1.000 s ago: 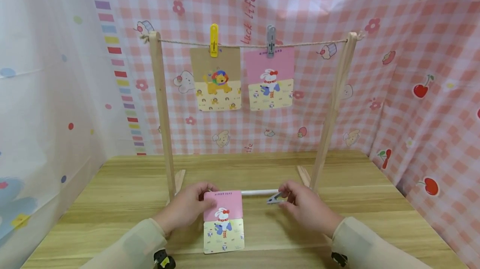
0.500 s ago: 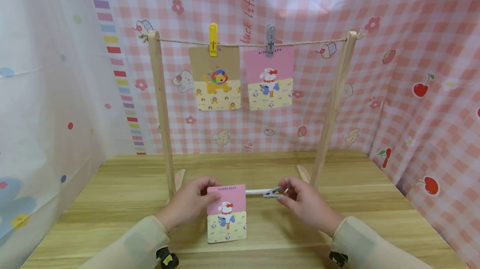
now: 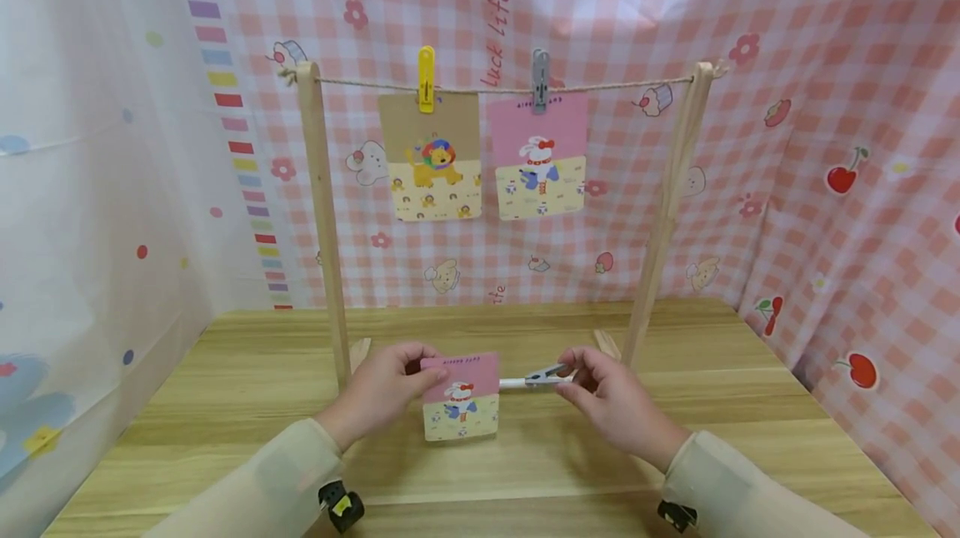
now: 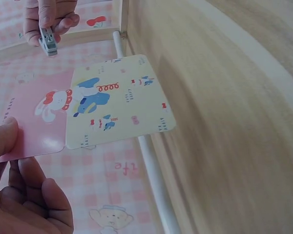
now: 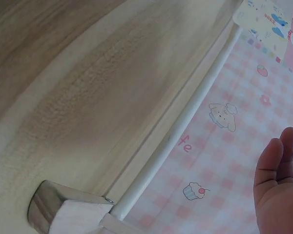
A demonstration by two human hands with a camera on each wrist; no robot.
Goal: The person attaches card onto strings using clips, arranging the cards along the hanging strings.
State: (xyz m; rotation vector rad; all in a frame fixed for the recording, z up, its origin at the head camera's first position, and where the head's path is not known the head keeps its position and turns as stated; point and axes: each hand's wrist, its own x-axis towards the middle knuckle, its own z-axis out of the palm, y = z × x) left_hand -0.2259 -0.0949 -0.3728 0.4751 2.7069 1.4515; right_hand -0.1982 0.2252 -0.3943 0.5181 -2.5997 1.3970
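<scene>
My left hand (image 3: pixel 390 388) pinches a pink and cream card (image 3: pixel 461 413) with a white rabbit on it, thumb in front at the upper left corner. The left wrist view shows the card (image 4: pixel 107 105) held by its pink end, its cream end over the white rod. To its right my right hand (image 3: pixel 618 405) pinches the handle end of a grey clothespin (image 3: pixel 546 375), its nose pointing left toward the card. Above, a yellow clothespin (image 3: pixel 427 80) holds a lion card (image 3: pixel 435 188) on the string, and another grey clothespin (image 3: pixel 540 80) holds a matching rabbit card (image 3: pixel 562 134).
A string (image 3: pixel 630 87) runs between two wooden posts, the left post (image 3: pixel 324 205) and the right post (image 3: pixel 667 205). Low between them crosses a white rod (image 3: pixel 513 384). The wooden table (image 3: pixel 480 488) lies beneath, with a pink checked cloth (image 3: pixel 615 13) behind.
The left hand has lifted the rabbit card slightly up and to the right, tilting it so it looks shorter. The right hand has raised the grey clothespin a little.
</scene>
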